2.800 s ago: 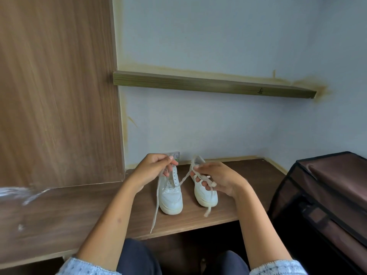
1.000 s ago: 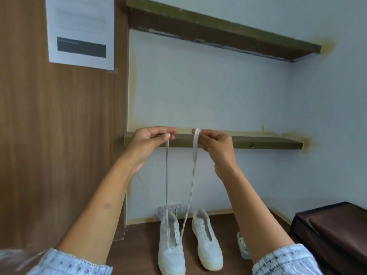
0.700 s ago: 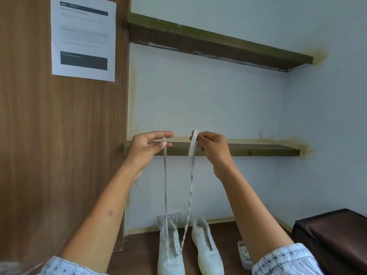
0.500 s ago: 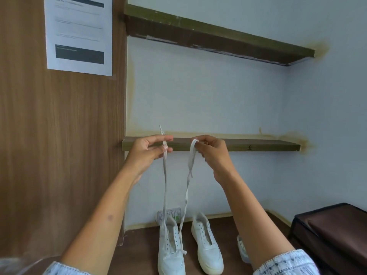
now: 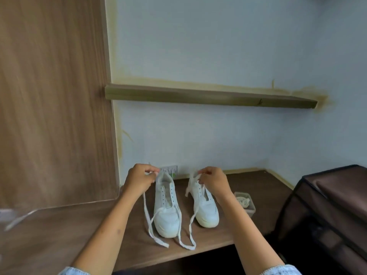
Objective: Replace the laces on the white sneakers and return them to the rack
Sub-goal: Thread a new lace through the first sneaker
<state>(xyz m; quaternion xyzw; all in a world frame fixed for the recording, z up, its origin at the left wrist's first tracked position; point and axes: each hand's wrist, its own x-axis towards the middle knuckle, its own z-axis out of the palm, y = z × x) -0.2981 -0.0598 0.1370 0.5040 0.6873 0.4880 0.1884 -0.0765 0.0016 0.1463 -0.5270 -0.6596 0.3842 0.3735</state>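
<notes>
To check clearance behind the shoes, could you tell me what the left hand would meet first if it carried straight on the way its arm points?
Probably the wall socket low on the wall, just beyond the left hand pinching the lace; depth is unclear.

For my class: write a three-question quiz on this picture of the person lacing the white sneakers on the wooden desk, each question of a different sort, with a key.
1. True or false: the left hand and the right hand each pinch an end of the lace.
2. Multiple choice: the small clear container stands (A) between the two sneakers, (B) to the right of the right sneaker, (C) on the wall shelf.
3. Fill in: the lace passes through the eyelets nearest the ____ of the left sneaker.

Key
1. True.
2. B.
3. Toe.
</notes>
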